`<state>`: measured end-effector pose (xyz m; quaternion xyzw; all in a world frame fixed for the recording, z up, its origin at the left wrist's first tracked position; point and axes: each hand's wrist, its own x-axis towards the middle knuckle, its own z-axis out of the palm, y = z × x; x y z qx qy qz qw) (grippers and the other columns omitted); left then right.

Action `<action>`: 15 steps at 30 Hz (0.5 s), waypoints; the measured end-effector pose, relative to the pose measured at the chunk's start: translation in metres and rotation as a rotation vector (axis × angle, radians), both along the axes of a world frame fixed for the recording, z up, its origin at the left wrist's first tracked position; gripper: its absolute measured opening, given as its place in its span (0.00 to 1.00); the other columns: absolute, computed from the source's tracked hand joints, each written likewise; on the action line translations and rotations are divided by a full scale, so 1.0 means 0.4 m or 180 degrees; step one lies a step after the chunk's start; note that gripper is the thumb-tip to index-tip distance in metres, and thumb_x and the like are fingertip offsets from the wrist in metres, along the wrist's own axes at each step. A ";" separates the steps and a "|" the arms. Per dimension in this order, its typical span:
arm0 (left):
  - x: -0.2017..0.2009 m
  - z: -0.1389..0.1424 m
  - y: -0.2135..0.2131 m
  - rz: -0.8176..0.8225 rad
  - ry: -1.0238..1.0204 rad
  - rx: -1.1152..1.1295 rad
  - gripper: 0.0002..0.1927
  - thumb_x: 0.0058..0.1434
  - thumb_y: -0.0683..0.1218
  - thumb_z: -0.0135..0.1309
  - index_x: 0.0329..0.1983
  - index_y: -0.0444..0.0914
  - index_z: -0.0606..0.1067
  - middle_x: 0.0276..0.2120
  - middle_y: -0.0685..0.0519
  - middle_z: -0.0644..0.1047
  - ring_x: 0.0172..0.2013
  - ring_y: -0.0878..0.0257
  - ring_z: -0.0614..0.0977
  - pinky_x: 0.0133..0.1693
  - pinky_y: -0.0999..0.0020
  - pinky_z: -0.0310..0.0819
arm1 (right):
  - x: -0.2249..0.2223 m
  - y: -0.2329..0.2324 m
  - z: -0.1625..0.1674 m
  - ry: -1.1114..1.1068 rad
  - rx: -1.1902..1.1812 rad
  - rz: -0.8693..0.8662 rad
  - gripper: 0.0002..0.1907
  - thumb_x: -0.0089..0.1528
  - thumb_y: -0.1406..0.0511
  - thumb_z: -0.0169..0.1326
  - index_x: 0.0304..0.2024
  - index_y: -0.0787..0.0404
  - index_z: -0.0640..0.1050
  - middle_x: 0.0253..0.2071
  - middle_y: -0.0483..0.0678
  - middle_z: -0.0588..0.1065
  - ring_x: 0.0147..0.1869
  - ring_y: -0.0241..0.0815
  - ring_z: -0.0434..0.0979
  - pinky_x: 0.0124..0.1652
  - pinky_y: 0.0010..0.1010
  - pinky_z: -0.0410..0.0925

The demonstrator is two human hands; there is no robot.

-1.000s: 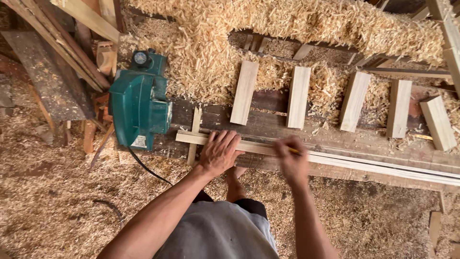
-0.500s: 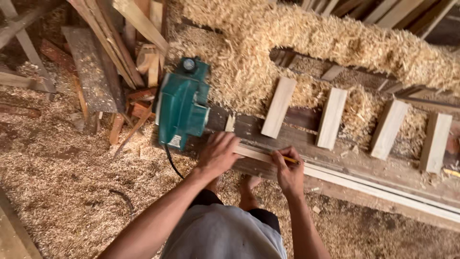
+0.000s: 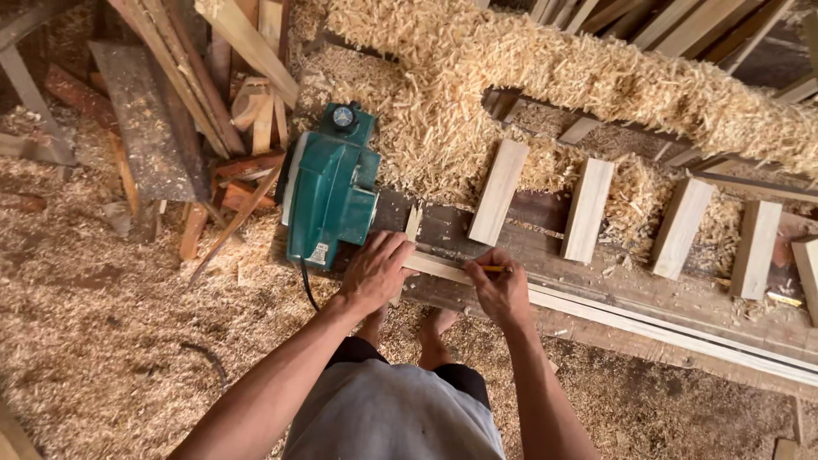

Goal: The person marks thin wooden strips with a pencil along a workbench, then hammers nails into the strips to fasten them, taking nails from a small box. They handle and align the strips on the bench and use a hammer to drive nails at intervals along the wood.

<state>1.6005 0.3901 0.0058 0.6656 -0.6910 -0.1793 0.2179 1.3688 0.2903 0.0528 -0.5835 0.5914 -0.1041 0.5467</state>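
Note:
My left hand (image 3: 375,271) lies flat, palm down, on the near end of a long pale wooden strip (image 3: 648,324) that runs along the workbench. My right hand (image 3: 501,288) grips a yellow pencil (image 3: 492,268), its tip on the same strip just right of the left hand. A green electric planer (image 3: 331,189) sits on the bench right beside my left hand, its black cord hanging down toward the floor.
Several short pale boards (image 3: 498,192) lie crosswise on the dark bench (image 3: 545,213), with a thick ridge of wood shavings (image 3: 596,77) behind. Scrap timber (image 3: 196,102) is piled at the upper left. Sawdust covers the floor (image 3: 102,341); my bare feet stand below the bench.
The view has swung left and closer, so the planer and hands sit nearer the centre. My right hand has settled with the pencil on the strip; the left hand stays pressed on it.

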 end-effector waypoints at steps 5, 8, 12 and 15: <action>-0.001 -0.004 0.001 -0.0003 -0.0196 -0.0112 0.23 0.55 0.42 0.63 0.53 0.33 0.73 0.50 0.48 0.73 0.51 0.55 0.74 0.57 0.62 0.70 | 0.002 -0.010 0.002 0.0348 0.0049 0.0161 0.09 0.63 0.61 0.58 0.33 0.60 0.78 0.33 0.49 0.81 0.30 0.37 0.77 0.29 0.31 0.73; -0.003 -0.008 0.004 -0.0020 -0.0172 -0.0152 0.22 0.56 0.42 0.63 0.52 0.34 0.72 0.50 0.48 0.73 0.51 0.55 0.74 0.57 0.62 0.70 | 0.006 -0.013 -0.003 0.0423 0.0131 0.0157 0.09 0.63 0.61 0.58 0.33 0.59 0.78 0.34 0.48 0.82 0.30 0.36 0.77 0.29 0.31 0.74; 0.001 0.005 0.005 -0.0055 -0.0232 -0.0198 0.22 0.55 0.43 0.63 0.52 0.33 0.72 0.50 0.47 0.73 0.50 0.54 0.73 0.57 0.61 0.70 | 0.014 0.023 -0.012 -0.0304 -0.0750 -0.0202 0.06 0.65 0.64 0.54 0.35 0.59 0.78 0.36 0.49 0.81 0.32 0.34 0.78 0.29 0.28 0.76; 0.003 0.037 0.003 -0.0033 0.0211 -0.0051 0.21 0.56 0.46 0.65 0.50 0.35 0.73 0.49 0.47 0.73 0.52 0.50 0.73 0.54 0.57 0.70 | -0.019 0.084 0.005 -0.0381 -0.1406 -0.1138 0.07 0.67 0.65 0.54 0.35 0.60 0.77 0.35 0.48 0.81 0.34 0.31 0.80 0.30 0.26 0.76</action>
